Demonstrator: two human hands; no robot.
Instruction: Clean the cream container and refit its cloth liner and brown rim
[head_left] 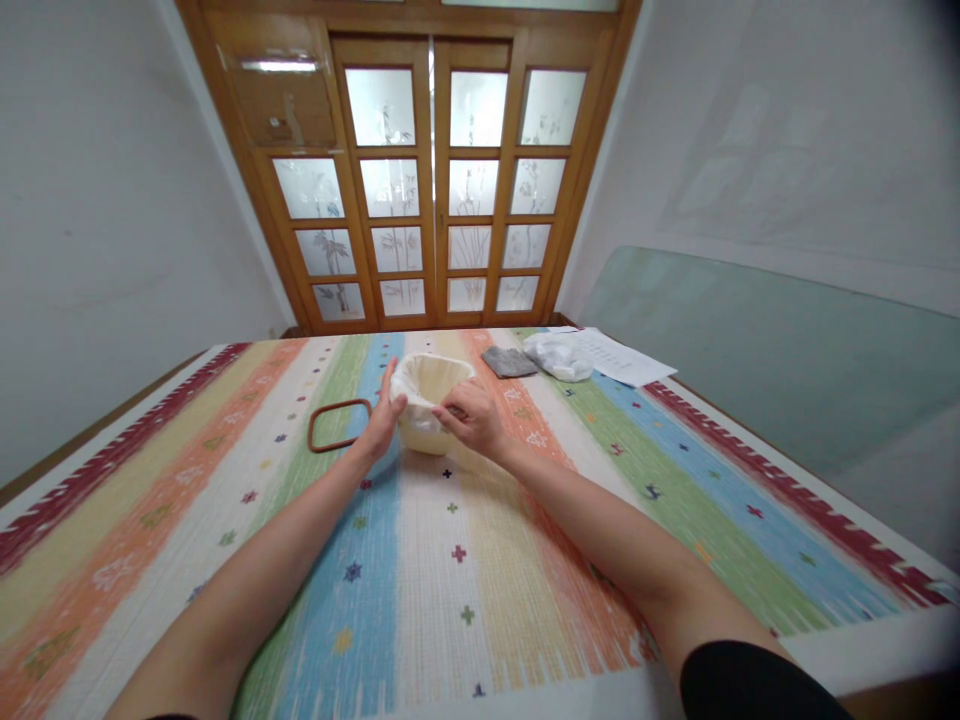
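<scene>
A small cream trash bin stands on the striped tablecloth, its opening tilted toward me. A thin white plastic bag lines it and is folded out over the rim. My left hand grips the bin's left side, thumb over the bag at the rim and fingers along the outer wall. At the right front of the rim, my right hand has its fingers closed on the bag's edge. Left of my left hand lies a brown rounded-square ring, flat on the cloth.
Behind the bin to the right lie a folded grey cloth, a crumpled white plastic bag and a printed paper sheet. The striped tablecloth covers the table. Wooden doors with glass panes stand beyond the far edge.
</scene>
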